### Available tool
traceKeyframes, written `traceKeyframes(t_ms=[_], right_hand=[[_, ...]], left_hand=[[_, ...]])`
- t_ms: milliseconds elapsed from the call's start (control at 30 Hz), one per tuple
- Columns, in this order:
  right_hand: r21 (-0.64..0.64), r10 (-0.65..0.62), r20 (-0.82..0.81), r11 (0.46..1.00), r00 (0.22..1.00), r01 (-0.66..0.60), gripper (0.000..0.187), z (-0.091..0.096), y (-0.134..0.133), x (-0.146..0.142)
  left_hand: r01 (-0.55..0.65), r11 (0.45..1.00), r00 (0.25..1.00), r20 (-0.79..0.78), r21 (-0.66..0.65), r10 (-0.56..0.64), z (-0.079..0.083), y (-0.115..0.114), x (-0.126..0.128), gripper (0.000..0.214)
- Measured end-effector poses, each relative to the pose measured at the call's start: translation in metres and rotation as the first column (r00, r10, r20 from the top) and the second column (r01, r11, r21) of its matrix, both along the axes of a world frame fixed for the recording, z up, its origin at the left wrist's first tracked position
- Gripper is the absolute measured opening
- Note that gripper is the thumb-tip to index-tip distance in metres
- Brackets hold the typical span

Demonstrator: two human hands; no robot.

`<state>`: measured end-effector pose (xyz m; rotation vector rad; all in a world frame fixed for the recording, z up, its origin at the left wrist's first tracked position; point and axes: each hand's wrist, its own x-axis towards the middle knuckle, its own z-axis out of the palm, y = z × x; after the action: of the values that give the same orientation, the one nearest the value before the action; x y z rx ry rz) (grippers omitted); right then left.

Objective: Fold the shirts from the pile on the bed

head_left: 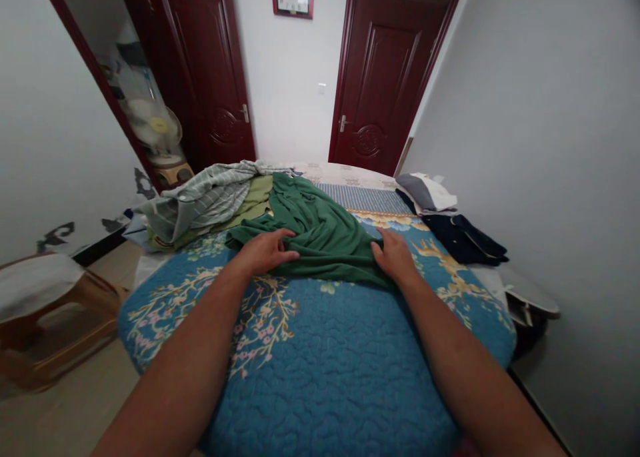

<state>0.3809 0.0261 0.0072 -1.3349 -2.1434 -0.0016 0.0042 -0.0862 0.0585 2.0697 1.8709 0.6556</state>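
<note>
A crumpled green garment (325,223) lies spread across the quilt in front of me, its near edge roughly straight and its folds bunched toward the far side. My left hand (265,251) rests on its left part, thumb and index finger apart; the other fingers are mostly hidden. At the garment's right edge, my right hand (393,253) touches the cloth with thumb and index finger spread. Under both lies a blue quilted cover (330,363) with flower and deer patterns.
On the left are a heaped grey checked shirt (205,200) and an olive-green cloth (255,200). Folded dark navy clothes (463,238) and a grey-and-white folded pile (427,193) sit at right. A brown stool (90,303) stands left; walls close in on both sides.
</note>
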Motion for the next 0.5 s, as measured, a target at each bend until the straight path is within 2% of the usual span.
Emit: traceKeyframes(t_ms=[33, 100, 200, 300, 367, 400, 433, 500], right_hand=[[-0.013, -0.047, 0.015, 0.999, 0.999, 0.047, 0.055, -0.002, 0.004, 0.005], [-0.074, -0.088, 0.075, 0.993, 0.993, 0.094, 0.055, -0.005, 0.009, 0.012], [-0.171, -0.058, 0.182, 0.981, 0.982, 0.09, 0.032, -0.001, 0.01, 0.011], [-0.228, 0.027, 0.178, 0.974, 0.984, 0.015, 0.017, 0.009, -0.002, -0.001], [-0.312, 0.196, 0.054, 0.935, 0.979, -0.17, 0.014, 0.017, -0.018, -0.014], [-0.381, 0.309, -0.051, 0.873, 0.95, -0.305, 0.014, 0.019, -0.027, -0.022], [-0.453, 0.412, -0.175, 0.773, 0.894, -0.445, 0.014, 0.022, -0.038, -0.031], [-0.553, 0.518, -0.417, 0.507, 0.747, -0.66, 0.016, 0.023, -0.06, -0.05]], left_hand=[[0.063, 0.995, 0.997, -0.036, -0.073, -0.065, -0.001, -0.001, 0.0, 0.058], [0.11, 0.984, 0.988, -0.097, -0.137, -0.124, -0.003, 0.0, -0.002, 0.044], [0.068, 0.993, 0.976, -0.201, -0.092, -0.086, -0.004, 0.001, -0.003, 0.015], [-0.084, 0.996, 0.964, -0.25, 0.03, 0.089, -0.004, 0.003, 0.001, 0.014], [-0.285, 0.947, 0.925, -0.215, 0.149, 0.313, -0.002, 0.002, 0.004, 0.021], [-0.385, 0.9, 0.89, -0.176, 0.206, 0.421, 0.0, 0.002, 0.005, 0.024], [-0.464, 0.85, 0.853, -0.132, 0.25, 0.505, 0.002, 0.001, 0.007, 0.027], [-0.557, 0.779, 0.802, -0.059, 0.287, 0.595, 0.005, -0.001, 0.007, 0.03]])
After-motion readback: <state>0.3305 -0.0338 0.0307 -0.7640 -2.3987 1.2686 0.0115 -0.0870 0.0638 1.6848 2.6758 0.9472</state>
